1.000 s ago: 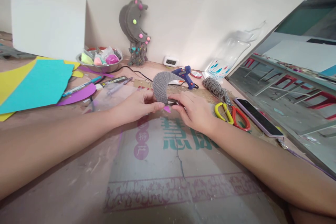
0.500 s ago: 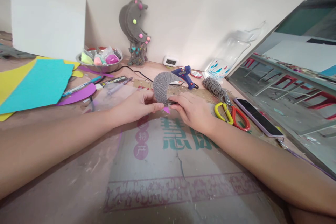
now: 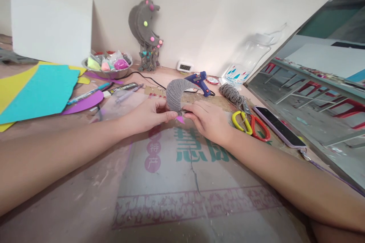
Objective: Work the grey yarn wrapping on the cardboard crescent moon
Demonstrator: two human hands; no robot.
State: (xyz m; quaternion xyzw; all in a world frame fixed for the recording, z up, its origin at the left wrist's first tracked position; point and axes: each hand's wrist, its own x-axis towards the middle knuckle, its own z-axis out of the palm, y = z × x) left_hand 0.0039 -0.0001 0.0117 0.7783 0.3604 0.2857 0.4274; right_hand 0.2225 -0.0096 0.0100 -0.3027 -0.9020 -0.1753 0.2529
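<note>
A crescent moon shape wrapped in grey yarn (image 3: 174,95) is held upright above the cardboard. My left hand (image 3: 154,115) pinches its lower left edge between thumb and fingers. At the lower right of the crescent, my right hand (image 3: 209,119) is closed, its fingertips pressed together; part of the crescent's lower end is hidden there. A small purple tip (image 3: 180,119) shows below the crescent, between the two hands. Behind it lies a blue glue gun (image 3: 202,82), and a skein of grey yarn (image 3: 231,94) rests farther right.
Scissors with yellow and red handles (image 3: 260,128) and a phone (image 3: 279,127) lie right of my right hand. Coloured sheets (image 3: 42,91), pens and a metal bowl of clay packets (image 3: 107,72) are at left. A decorated grey moon (image 3: 146,26) hangs on the wall. Printed cardboard (image 3: 171,178) lies under my hands.
Almost nothing differs. The view has shifted very slightly, and both hands keep their place at the crescent.
</note>
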